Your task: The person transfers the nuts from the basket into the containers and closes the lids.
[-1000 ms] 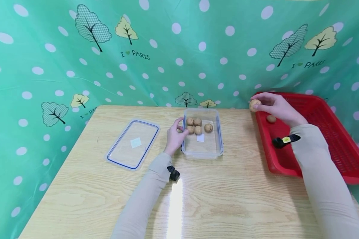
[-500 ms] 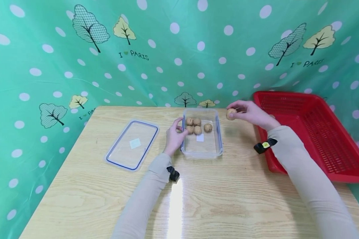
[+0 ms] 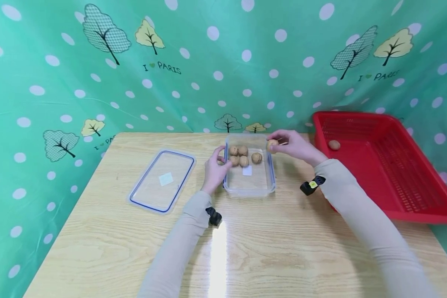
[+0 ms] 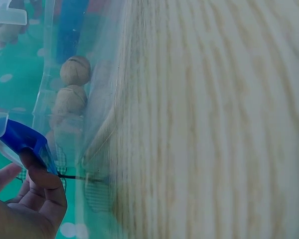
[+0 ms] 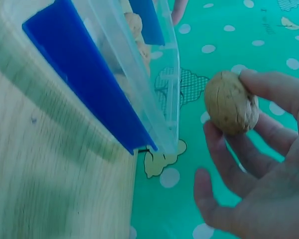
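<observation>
container [image 3: 270,174] front half free, walnuts [image 3: 242,155] behind

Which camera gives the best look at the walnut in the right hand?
The right wrist view: the walnut fills the frame, pinched in the right hand, shell seam clear. The head view shows it small, at the clear container's far right corner. The left wrist view does not show it.

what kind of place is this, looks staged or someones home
Probably a staged recording setup, not a lived-in room: a dotted green cloth backdrop hangs round a bare wooden table, with only a clear box, its lid and a red basket.
</observation>
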A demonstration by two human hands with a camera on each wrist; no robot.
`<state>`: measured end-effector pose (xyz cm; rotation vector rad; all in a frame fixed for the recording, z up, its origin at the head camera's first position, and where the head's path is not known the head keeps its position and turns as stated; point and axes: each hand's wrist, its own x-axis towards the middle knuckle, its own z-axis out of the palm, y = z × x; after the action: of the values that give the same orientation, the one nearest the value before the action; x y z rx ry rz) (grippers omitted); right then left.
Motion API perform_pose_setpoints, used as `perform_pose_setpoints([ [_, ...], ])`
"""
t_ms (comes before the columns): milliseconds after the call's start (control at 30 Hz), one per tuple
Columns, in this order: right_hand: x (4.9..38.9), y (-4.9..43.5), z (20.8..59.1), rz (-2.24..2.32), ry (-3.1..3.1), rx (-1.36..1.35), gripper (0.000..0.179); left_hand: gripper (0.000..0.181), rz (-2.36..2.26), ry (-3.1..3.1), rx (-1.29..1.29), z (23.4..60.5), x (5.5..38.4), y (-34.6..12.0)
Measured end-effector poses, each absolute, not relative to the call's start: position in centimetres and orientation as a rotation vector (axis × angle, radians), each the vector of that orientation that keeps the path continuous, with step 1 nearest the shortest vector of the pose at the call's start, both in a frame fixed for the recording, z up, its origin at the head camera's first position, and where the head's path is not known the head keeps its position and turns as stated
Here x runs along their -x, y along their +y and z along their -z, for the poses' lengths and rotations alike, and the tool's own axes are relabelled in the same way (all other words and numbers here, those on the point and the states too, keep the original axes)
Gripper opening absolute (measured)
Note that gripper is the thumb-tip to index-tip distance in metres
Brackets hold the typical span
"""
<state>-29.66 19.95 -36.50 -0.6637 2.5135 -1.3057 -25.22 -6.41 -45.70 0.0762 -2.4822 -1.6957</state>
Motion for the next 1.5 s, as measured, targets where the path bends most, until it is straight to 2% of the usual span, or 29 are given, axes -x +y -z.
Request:
perform_pose_setpoints([
  [333, 28.9, 18.1, 37.1, 1.392, 2.554, 0.531, 0.037, 0.061, 1.707, -2.479, -0.079, 45.6, 25.2, -6.5],
  [533, 28.7, 16.9, 38.1, 1.377, 2.605, 0.557, 0.036, 0.060, 1.714, -2.479, -0.077, 45.6, 25.2, -6.4],
  [1100, 31.2, 16.1, 42.3, 1.433, 2.721, 0.454, 0.044, 0.061, 1.691, -2.474, -0.086, 45.6, 25.3, -6.5],
  [1500, 32.0, 15.6, 43.4, 1.400, 2.780, 0.494, 0.037, 0.062, 1.685, -2.476, -0.088, 45.8, 25.4, -6.5],
])
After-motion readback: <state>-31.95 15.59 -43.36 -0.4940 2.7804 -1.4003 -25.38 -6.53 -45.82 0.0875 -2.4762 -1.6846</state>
